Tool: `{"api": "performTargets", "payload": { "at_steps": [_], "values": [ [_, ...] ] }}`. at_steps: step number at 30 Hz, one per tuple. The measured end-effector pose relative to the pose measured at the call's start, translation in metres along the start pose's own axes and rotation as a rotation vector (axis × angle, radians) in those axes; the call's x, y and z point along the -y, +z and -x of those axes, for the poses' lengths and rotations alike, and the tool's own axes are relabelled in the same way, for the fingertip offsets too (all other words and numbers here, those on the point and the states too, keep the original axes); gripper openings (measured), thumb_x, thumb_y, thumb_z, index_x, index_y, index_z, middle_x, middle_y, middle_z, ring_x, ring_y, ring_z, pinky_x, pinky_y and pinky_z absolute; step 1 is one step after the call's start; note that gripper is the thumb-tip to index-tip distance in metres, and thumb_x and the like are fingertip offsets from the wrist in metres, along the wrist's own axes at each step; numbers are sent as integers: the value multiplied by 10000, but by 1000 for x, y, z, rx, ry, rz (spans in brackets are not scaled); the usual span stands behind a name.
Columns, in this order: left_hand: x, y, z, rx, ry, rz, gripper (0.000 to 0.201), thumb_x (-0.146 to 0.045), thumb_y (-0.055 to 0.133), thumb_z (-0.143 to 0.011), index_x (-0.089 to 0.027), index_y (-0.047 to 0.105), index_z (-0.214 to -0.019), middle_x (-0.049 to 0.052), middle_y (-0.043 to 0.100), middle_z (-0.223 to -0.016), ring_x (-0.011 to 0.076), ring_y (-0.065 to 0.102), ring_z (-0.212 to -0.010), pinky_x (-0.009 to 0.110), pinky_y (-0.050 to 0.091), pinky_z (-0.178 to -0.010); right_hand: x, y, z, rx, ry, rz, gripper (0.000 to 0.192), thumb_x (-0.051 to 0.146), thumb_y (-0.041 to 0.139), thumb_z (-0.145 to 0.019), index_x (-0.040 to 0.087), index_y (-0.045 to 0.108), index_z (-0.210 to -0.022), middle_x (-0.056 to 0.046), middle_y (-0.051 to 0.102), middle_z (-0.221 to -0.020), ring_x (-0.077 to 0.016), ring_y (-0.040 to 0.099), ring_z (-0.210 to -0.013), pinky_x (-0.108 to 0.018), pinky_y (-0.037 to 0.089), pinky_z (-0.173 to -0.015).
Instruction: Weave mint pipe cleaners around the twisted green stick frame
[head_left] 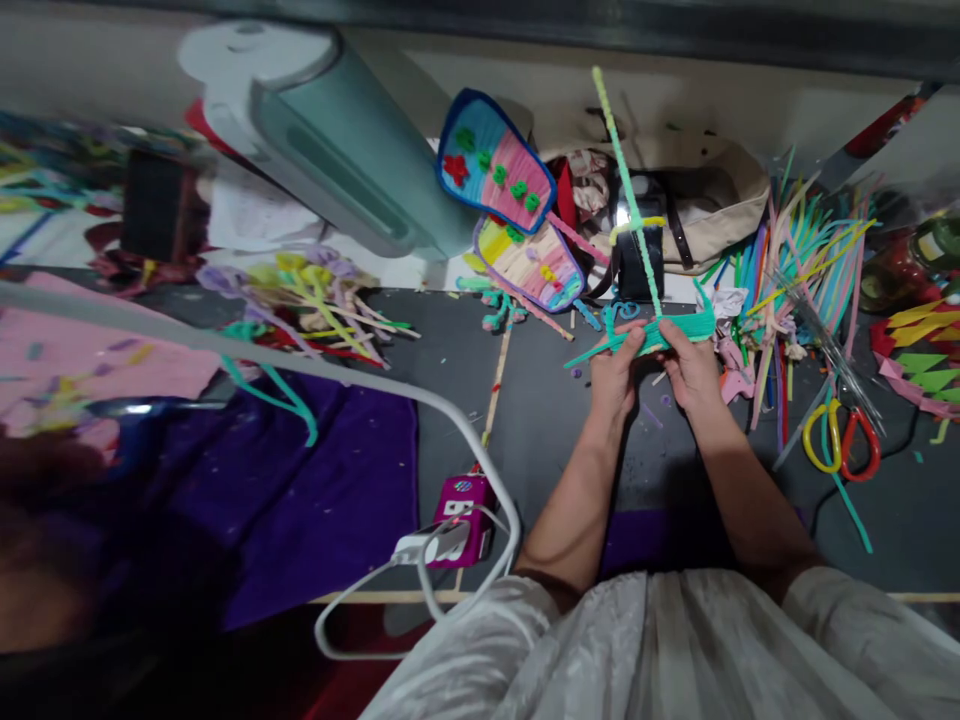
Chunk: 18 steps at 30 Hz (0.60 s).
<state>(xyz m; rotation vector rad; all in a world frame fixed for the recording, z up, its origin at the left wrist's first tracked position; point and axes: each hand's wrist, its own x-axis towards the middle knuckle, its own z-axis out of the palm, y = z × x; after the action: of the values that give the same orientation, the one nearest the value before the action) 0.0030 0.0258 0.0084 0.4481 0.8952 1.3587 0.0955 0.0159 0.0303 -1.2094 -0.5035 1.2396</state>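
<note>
Dark tabletop (pixel 540 400) is crowded: purple cloth (pixel 300 500) over the near-left part, pink sheet (pixel 90 365) further left, a pile of twisted pipe cleaners (pixel 315 300) toward the far-left middle. White cable (pixel 420 395) sweeps across from the left edge to a white plug (pixel 435 545) sitting against a magenta box (pixel 465 510) at the near edge, just left of the person's forearm. Big pale-teal appliance (pixel 337 150) leans in at the far side, partly blocking what's behind it. Two fan-shaped woven pieces, blue-rimmed (pixel 491 160) & purple-rimmed (pixel 532 262), lie along the far edge w/ a beige bag (pixel 712 200) behind. Right side: heap of loose coloured pipe cleaners (pixel 787 270), then yellow-and-red-handled scissors (pixel 840 440) nearer the near-right. Centre of the tabletop, raised slightly off it, both hands work a teal pipe-cleaner bundle (pixel 660 333), lying roughly flat, fuzzy, ends poking out left & right. A long light-green stem (pixel 626 190) rises from it toward the far edge, w/ a yellow strand (pixel 634 228) looped round mid-length. Left hand (pixel 613 375) grip pinches the bundle's left part; right hand (pixel 694 370) grip is pressed together on its right part, fingers curled over the top.
</note>
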Motion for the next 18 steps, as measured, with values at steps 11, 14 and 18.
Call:
{"api": "performTargets", "payload": {
  "at_steps": [11, 14, 18],
  "values": [
    [1, -2, -6, -102, 129, -39, 466, -447, 954, -557, -180, 744, -876, -5, 696, -772, 102, 622, -629, 244, 539, -647, 1, -4, -8, -152, -95, -55, 447, 380, 850, -565, 222, 642, -928, -19, 768, -935, -186, 714, -860, -307, 606, -699],
    [2, -4, -9, -162, 169, -31, 450, -445, 947, -570, -184, 712, -852, -34, 652, -712, 87, 595, -586, 217, 497, -582, -1, -7, -10, -170, -102, -19, 433, 396, 839, -592, 220, 643, -935, -18, 762, -936, -173, 708, -817, -289, 586, -648],
    [3, -6, -10, -199, 170, 3, 434, -437, 944, -578, -193, 646, -778, -49, 627, -681, 75, 572, -545, 205, 453, -538, -2, -8, -11, -183, -116, 6, 444, 412, 828, -613, 227, 642, -972, 1, 750, -897, -155, 686, -755, -257, 540, -574]
  ]
}}
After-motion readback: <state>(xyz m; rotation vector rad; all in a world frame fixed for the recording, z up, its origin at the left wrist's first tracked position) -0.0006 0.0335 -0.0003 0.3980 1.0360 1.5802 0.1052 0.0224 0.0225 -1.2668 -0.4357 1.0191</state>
